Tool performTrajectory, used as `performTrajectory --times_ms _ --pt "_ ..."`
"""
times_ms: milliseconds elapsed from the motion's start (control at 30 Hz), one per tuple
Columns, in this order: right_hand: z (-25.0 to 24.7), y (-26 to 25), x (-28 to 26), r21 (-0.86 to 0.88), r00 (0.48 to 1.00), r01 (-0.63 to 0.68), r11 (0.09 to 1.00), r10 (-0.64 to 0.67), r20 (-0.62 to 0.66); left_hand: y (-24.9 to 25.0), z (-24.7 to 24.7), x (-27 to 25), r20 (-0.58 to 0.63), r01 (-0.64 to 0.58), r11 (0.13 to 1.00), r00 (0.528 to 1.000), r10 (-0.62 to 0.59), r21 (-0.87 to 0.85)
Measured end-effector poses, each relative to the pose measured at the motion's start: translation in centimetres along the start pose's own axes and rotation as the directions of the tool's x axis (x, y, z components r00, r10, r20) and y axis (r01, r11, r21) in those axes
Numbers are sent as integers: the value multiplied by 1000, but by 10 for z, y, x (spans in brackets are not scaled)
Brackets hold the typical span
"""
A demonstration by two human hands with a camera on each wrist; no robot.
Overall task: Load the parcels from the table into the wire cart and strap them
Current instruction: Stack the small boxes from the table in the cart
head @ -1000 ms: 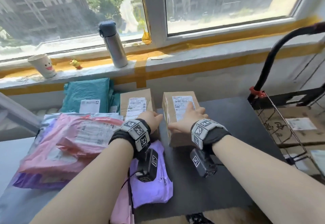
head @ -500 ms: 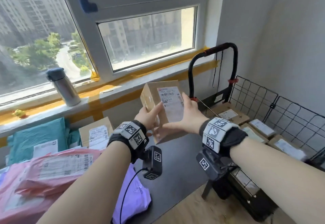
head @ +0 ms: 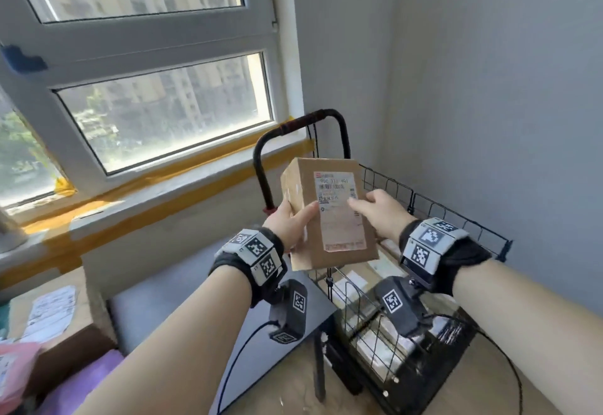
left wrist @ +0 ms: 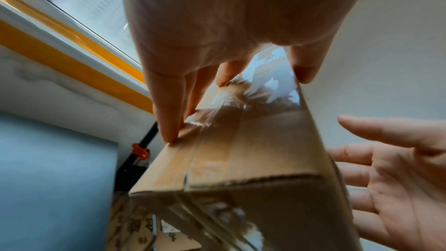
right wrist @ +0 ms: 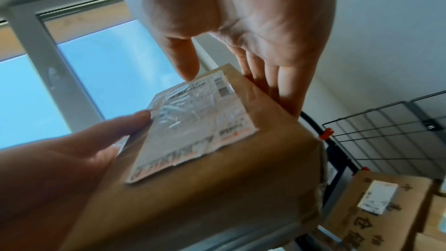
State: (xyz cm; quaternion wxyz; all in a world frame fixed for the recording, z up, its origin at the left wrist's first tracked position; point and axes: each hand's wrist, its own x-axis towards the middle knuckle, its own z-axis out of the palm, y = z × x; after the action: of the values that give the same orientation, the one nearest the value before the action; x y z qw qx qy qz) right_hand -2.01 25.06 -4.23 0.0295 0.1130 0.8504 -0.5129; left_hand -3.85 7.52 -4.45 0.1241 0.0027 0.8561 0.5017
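Note:
A brown cardboard box (head: 336, 232) with a white shipping label hangs in the air over the black wire cart (head: 359, 313). My left hand (head: 290, 222) grips its left side, thumb on the label face and fingers (left wrist: 169, 112) on the taped side. My right hand (head: 375, 209) lies against the box's right edge with straight fingers (right wrist: 277, 93), its thumb tip touching the top of the label. Labelled cardboard parcels (right wrist: 376, 203) lie inside the cart below the box (right wrist: 205, 188).
The cart's black handle (head: 326, 117) rises behind the box, close to the windowsill and the grey corner wall. The dark table (head: 182, 300) stands left of the cart, with a cardboard parcel (head: 49, 316) and purple (head: 85, 382) and pink mailers at its left end.
Both hands lifted the box off the table and carried it right, to above the cart. My view swung right with it, away from the parcels on the table.

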Motion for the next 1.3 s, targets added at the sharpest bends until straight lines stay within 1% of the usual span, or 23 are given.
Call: performTrajectory --times_ms 67,167,300,400,467,533,600,700,800,967,1133,1233,1300 --pt "-38 21 11 14 999 -21 1000 22 -26 19 36 13 16 -38 997 999 37 60" --pt "-84 48 25 26 999 -26 999 27 -32 44 81 29 51 -85 982 996 77 170" --pt "-119 75 43 124 996 -90 988 93 -13 61 123 52 99 -101 920 993 69 378" --pt "-133 92 66 172 989 -145 974 144 22 67 143 75 120 -99 888 992 50 450" --pt "-136 101 84 184 984 -178 967 173 47 66 152 93 155 -96 879 988 26 466" --pt "-138 108 107 201 976 -216 955 205 76 61 160 114 189 -67 883 982 -25 465" --pt "-137 116 135 195 966 -252 948 235 106 55 168 138 212 -8 899 973 -95 437" --pt "-135 127 175 120 949 -308 944 297 106 44 183 178 228 100 935 956 -185 339" --pt "-133 140 210 45 919 -381 923 373 124 31 201 208 241 263 944 921 -307 198" --pt "-123 166 257 -32 866 -471 881 469 173 3 225 240 250 421 898 863 -440 128" --pt "-101 222 307 -181 825 -493 851 523 214 -28 252 262 267 585 805 764 -587 97" --pt "-89 249 324 -280 779 -485 829 554 294 -52 277 268 253 665 739 700 -668 109" --pt "-83 269 331 -377 733 -460 804 583 350 -69 297 269 267 732 680 648 -714 43"
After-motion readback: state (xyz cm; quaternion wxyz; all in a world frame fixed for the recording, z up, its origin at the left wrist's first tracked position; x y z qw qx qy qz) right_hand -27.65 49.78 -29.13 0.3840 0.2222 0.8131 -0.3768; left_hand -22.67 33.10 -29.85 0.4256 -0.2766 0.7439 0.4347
